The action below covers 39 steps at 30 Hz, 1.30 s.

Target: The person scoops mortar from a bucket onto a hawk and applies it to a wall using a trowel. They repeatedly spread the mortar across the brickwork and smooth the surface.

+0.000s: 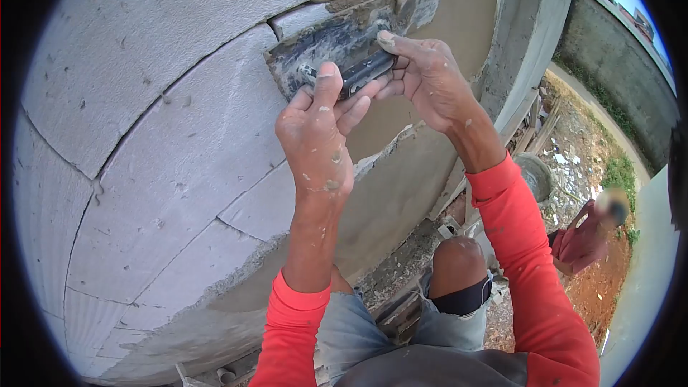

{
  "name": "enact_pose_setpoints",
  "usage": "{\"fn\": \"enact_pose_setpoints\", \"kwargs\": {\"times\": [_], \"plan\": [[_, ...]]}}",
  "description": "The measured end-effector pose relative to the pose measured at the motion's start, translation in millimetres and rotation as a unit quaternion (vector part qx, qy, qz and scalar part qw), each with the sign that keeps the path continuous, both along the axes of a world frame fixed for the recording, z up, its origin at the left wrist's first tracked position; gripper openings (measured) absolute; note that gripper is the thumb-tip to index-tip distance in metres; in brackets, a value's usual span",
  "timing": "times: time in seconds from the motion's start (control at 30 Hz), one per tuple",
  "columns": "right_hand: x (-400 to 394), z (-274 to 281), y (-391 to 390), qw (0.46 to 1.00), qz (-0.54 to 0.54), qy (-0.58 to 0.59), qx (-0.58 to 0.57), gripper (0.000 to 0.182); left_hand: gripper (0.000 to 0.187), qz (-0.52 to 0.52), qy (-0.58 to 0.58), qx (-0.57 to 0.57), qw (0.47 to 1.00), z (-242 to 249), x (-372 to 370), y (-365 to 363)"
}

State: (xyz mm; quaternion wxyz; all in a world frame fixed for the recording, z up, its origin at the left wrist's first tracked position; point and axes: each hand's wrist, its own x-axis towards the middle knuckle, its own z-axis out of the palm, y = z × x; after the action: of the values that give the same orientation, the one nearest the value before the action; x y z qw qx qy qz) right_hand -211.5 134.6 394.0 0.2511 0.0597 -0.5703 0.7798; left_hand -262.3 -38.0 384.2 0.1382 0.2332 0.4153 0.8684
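A plastering trowel (326, 39) with a mortar-smeared metal blade lies close against the block wall (186, 129), its blade facing the wall. Both hands grip its black handle (368, 74). My left hand (319, 132) is closed round the lower left end, thumb up along it. At the upper right end, my right hand (433, 75) pinches the handle between thumb and fingers. Dried mortar spots both hands. Wet grey plaster (459, 29) covers the wall to the right of the blade and below it; bare pale blocks show on the left.
A concrete column (527, 36) edges the wall on the right. Below stand a round bucket (534, 175) and loose boards (537, 125) on rubble-strewn ground. Another person (584, 236) in a dark red top is at the lower right. A boundary wall (609, 50) runs behind.
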Motion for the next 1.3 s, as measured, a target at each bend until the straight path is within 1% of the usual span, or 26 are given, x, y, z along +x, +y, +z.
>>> {"fn": "enact_pose_setpoints", "kwargs": {"times": [0.07, 0.13, 0.2, 0.23, 0.27, 0.33, 0.4, 0.43, 0.47, 0.5, 0.53, 0.6, 0.63, 0.73, 0.8, 0.83, 0.87, 0.93, 1.0, 1.03, 1.07, 1.13, 1.2, 1.23, 1.27, 1.3], "plan": [[-7, 47, -3, 0.998, 0.003, 0.053, 0.021, 0.032, 0.032, -0.004, 0.025, 0.048, 0.999, 45, -7, 0], [-22, 91, -8, 0.995, -0.022, 0.095, 0.025, 0.032, 0.048, -0.032, 0.078, 0.105, 0.991, 87, -26, -2], [-39, 145, 3, 0.991, 0.031, 0.124, 0.036, 0.027, 0.054, -0.029, 0.147, 0.146, 0.978, 126, -39, 0], [-41, 160, 3, 0.988, 0.058, 0.136, 0.038, 0.024, 0.042, 0.009, 0.158, 0.162, 0.974, 139, -21, -4], [-35, 167, -4, 0.985, 0.053, 0.159, 0.042, 0.025, 0.031, 0.046, 0.171, 0.177, 0.968, 156, 6, -3], [-24, 177, -18, 0.974, 0.04, 0.214, 0.057, 0.026, 0.032, 0.038, 0.197, 0.185, 0.962, 159, 7, -8], [-15, 147, -32, 0.983, 0.008, 0.181, 0.03, 0.027, 0.058, -0.05, 0.216, 0.169, 0.96, 138, -29, -24], [-17, 116, -34, 0.985, -0.015, 0.172, 0.012, 0.029, 0.062, -0.044, 0.14, 0.145, 0.979, 122, -20, -26], [-17, 92, -39, 0.986, -0.037, 0.164, -0.006, 0.03, 0.062, -0.037, 0.101, 0.121, 0.987, 105, -16, -28], [-13, 81, -48, 0.996, -0.047, 0.063, -0.044, 0.028, 0.062, -0.029, 0.061, 0.1, 0.993, 88, -14, -30], [-18, 75, -49, 0.996, -0.051, 0.052, -0.059, 0.028, 0.063, -0.02, 0.018, 0.075, 0.997, 80, -14, -33], [-30, 68, -48, 0.994, -0.059, 0.027, -0.09, 0.027, 0.062, -0.031, 0.015, 0.071, 0.997, 87, -20, -34], [-31, 85, -47, 0.996, -0.031, 0.066, -0.061, 0.027, 0.061, -0.037, 0.014, 0.069, 0.997, 96, -23, -32], [-33, 137, -35, 0.988, 0.03, 0.15, 0.011, 0.025, 0.061, -0.031, 0.181, 0.141, 0.973, 136, -48, -21], [-31, 154, -22, 0.98, 0.045, 0.189, 0.049, 0.024, 0.033, -0.039, 0.179, 0.196, 0.963, 146, -11, -17], [-17, 158, -36, 0.983, -0.058, 0.162, 0.069, 0.026, 0.034, -0.06, 0.176, 0.186, 0.965, 140, -4, -18], [-7, 149, -44, 0.978, -0.094, 0.18, 0.053, 0.027, 0.035, -0.082, 0.173, 0.176, 0.966, 134, 2, -20], [7, 123, -49, 0.962, -0.165, 0.215, 0.021, 0.03, 0.065, -0.157, 0.158, 0.072, 0.972, 94, -8, -24], [19, 84, -14, 0.964, -0.183, 0.187, 0.051, 0.029, 0.063, -0.129, 0.147, -0.111, 0.974, 54, 3, -44], [21, 66, 5, 0.963, -0.192, 0.179, 0.068, 0.028, 0.061, -0.085, 0.158, -0.187, 0.966, 36, 3, -56], [23, 51, 14, 0.951, -0.244, 0.139, 0.125, 0.028, 0.059, -0.041, 0.169, -0.262, 0.949, 20, 0, -70], [29, 15, 18, 0.908, -0.348, 0.056, 0.229, 0.027, 0.052, 0.065, 0.183, -0.306, 0.932, -10, -10, -106], [22, -32, 9, 0.82, -0.43, 0.062, 0.374, 0.033, 0.046, 0.196, 0.173, -0.292, 0.92, -18, -14, -139], [17, -55, 7, 0.766, -0.443, 0.08, 0.459, 0.03, 0.042, 0.267, 0.195, -0.279, 0.902, -20, -19, -156], [10, -76, 5, 0.703, -0.453, 0.096, 0.54, 0.029, 0.038, 0.335, 0.215, -0.263, 0.879, -20, -25, -173], [-3, -98, 4, 0.673, -0.445, 0.14, 0.574, 0.03, 0.036, 0.416, 0.247, -0.249, 0.839, -18, -33, -190]]}}
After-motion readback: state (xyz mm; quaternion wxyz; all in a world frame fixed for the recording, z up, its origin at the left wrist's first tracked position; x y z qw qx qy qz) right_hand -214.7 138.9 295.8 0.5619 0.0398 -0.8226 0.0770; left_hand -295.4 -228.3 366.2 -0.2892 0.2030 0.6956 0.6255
